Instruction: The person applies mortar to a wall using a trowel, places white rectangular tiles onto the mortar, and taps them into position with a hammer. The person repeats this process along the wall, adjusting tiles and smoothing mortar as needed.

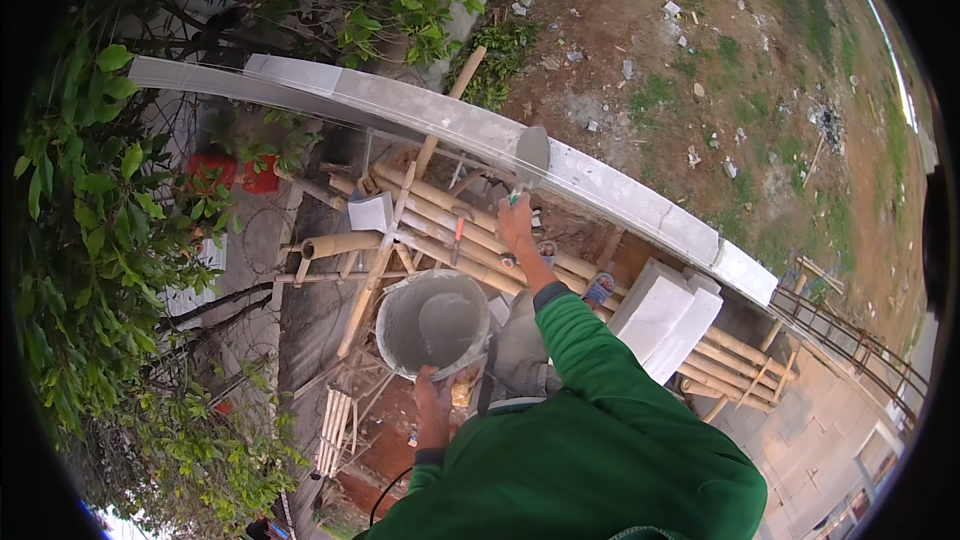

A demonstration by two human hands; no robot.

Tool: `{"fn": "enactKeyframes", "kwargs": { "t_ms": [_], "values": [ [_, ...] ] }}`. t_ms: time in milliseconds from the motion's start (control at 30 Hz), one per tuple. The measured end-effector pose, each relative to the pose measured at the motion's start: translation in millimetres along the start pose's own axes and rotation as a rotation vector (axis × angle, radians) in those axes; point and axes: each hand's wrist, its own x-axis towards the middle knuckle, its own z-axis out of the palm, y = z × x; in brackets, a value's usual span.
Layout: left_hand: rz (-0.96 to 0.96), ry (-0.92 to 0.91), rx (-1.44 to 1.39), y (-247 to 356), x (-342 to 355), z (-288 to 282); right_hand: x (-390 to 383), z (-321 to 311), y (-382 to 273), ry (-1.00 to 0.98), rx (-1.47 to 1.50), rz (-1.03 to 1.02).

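My right hand is closed round the green handle of a trowel. The trowel's grey blade is over the top of a pale block wall; whether it touches cannot be made out. Close to my body, my left hand grips the near rim of a bucket. Wet grey mortar lies inside the bucket, with a rounded hollow in it. A thin string line runs along the wall.
Bamboo poles form a scaffold under me, with a hammer-like tool lying on them. White blocks are stacked at right; another block sits left. Steel bars extend from the wall's right end. Leafy branches crowd the left.
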Motion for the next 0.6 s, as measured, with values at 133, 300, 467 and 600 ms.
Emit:
{"fn": "enactKeyframes", "kwargs": {
  "t_ms": [133,300,467,600],
  "values": [
    [0.018,-0.051,0.009,-1.9,-3.0,1.8,0.5,4.0,19.0,0.100,0.118,-0.044],
    [-0.029,0.022,0.013,-2.8,-1.1,-5.5,-18.2,11.3,7.4,-0.017,-0.068,-0.212],
    [0.011,0.027,0.019,2.0,-7.0,6.2,-18.9,16.2,-7.7,-0.067,-0.106,-0.096],
    [-0.065,0.023,0.070,9.7,6.6,6.1,-53.5,-16.0,6.8,-0.342,-0.313,-0.278]
  ]
}}
